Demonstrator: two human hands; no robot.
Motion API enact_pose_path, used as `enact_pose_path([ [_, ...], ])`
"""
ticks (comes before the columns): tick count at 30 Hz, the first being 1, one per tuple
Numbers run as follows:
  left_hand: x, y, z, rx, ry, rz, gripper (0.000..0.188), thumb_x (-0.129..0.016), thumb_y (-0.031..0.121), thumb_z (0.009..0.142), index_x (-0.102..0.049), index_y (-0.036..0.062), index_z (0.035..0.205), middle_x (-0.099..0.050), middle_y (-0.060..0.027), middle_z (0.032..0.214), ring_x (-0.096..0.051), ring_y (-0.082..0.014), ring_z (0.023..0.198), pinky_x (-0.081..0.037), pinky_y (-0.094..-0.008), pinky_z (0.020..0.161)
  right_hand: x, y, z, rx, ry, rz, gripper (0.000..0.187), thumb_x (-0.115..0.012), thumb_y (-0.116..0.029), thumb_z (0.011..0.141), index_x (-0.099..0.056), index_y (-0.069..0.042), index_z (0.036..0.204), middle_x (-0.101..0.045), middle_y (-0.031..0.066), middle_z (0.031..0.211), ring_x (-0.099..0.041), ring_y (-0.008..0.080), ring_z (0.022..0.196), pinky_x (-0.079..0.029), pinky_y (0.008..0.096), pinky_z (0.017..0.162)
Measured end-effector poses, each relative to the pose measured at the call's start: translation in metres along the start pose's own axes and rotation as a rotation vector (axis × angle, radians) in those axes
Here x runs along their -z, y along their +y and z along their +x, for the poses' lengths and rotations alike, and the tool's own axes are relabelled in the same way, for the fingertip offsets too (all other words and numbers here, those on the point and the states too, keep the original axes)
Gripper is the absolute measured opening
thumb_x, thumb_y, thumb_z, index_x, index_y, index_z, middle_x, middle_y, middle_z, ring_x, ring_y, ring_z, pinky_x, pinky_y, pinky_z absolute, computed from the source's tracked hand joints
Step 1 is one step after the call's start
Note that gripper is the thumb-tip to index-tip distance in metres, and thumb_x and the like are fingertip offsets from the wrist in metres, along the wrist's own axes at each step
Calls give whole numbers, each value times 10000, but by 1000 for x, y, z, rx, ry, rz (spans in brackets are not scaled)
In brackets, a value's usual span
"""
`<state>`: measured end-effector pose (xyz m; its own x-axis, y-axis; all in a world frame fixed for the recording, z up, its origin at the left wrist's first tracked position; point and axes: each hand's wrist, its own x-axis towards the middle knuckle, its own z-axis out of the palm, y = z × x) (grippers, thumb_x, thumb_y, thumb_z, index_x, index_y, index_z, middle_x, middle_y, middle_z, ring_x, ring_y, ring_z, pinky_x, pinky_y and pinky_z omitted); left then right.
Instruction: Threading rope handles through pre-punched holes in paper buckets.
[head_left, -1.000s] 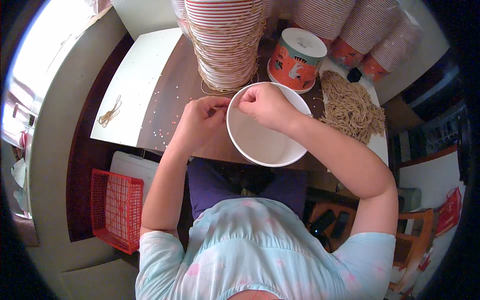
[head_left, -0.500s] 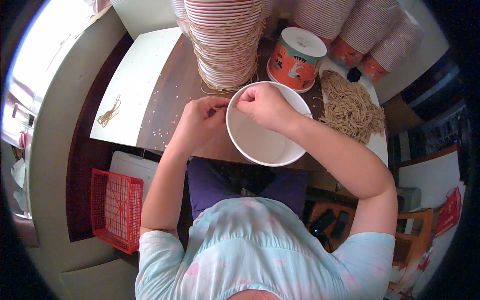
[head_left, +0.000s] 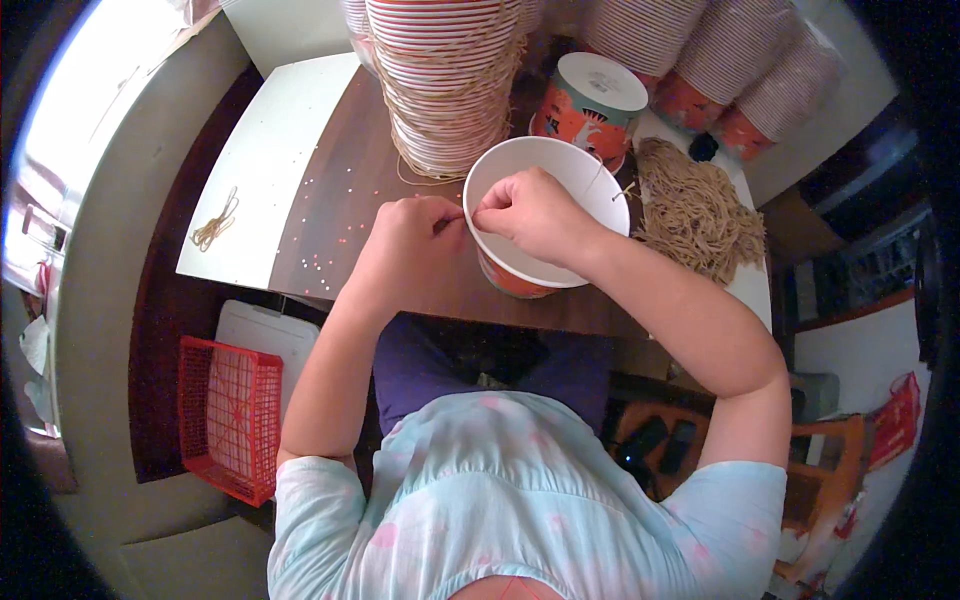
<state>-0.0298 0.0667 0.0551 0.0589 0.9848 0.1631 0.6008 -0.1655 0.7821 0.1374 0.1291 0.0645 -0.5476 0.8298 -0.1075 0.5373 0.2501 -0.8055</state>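
Observation:
A paper bucket [head_left: 550, 158], white inside with an orange and green print outside, stands tilted at the table's front. My right hand [head_left: 530, 208] reaches into it, fingertips pinched against the inner wall by the left rim. Outside that same spot, my left hand [head_left: 418, 232] is closed, its fingertips by the wall. What either pinch holds is hidden. At the bucket's right rim a short knotted end of tan cord [head_left: 625, 191] sticks out, with a thin strand inside the wall.
A tall stack of paper buckets [head_left: 445, 90] draped with cords stands behind. An upturned printed bucket [head_left: 590, 115] and a heap of tan cords [head_left: 695, 210] lie right. Small dots of paper [head_left: 318, 262] and a cord bundle [head_left: 215, 222] are left. A red basket [head_left: 232, 420] sits below.
The bucket has tipped more upright and shifted slightly away from me, so its printed outside shows below the rim. Both hands stay at its left rim, my left fingers closing further.

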Motion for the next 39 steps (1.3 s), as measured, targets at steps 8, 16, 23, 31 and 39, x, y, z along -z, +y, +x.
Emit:
enact_pose_path([
  [8, -4, -1, -10, 143, -12, -155, 177, -615, 136, 783, -625, -38, 752, -636, -113, 671, -611, -186, 591, -486, -304, 580, 25, -10, -23, -2, -177, 81, 371, -680, -225, 800, -615, 7, 1081, -648, 74, 866, -602, 123, 794, -478, 274, 719],
  [16, 2, -4, -52, 267, -184, -891, 90, -570, 92, 843, -583, 2, 849, -596, -4, 797, -536, -59, 722, -428, -205, 645, 23, -29, -75, 311, -41, -607, 383, -744, -310, 679, -603, -25, 893, -614, 133, 822, -606, 296, 769, -473, 386, 687],
  [23, -7, 13, -66, -233, 79, -699, 43, -553, 45, 861, -562, 5, 847, -624, -45, 921, -559, -81, 781, -432, -222, 734, 36, -20, -84, 511, 57, -565, 215, -719, -195, 701, -597, -35, 777, -581, 93, 715, -578, 273, 673, -458, 371, 630],
  [31, -15, 8, -56, 135, -71, -967, 151, -572, 133, 922, -590, -10, 966, -662, -68, 910, -581, -67, 786, -478, -223, 749, 51, -56, -67, 545, -227, -469, 109, -651, -135, 737, -612, -34, 749, -590, 101, 686, -590, 250, 663, -459, 345, 617],
  [39, -16, 15, -63, 60, -147, -1004, 167, -630, 25, 861, -600, -61, 1001, -650, -79, 922, -637, -140, 835, -537, -273, 785, 31, -61, -34, 540, -205, -195, 142, -678, -135, 697, -633, -9, 745, -583, 104, 722, -579, 249, 678, -463, 336, 632],
])
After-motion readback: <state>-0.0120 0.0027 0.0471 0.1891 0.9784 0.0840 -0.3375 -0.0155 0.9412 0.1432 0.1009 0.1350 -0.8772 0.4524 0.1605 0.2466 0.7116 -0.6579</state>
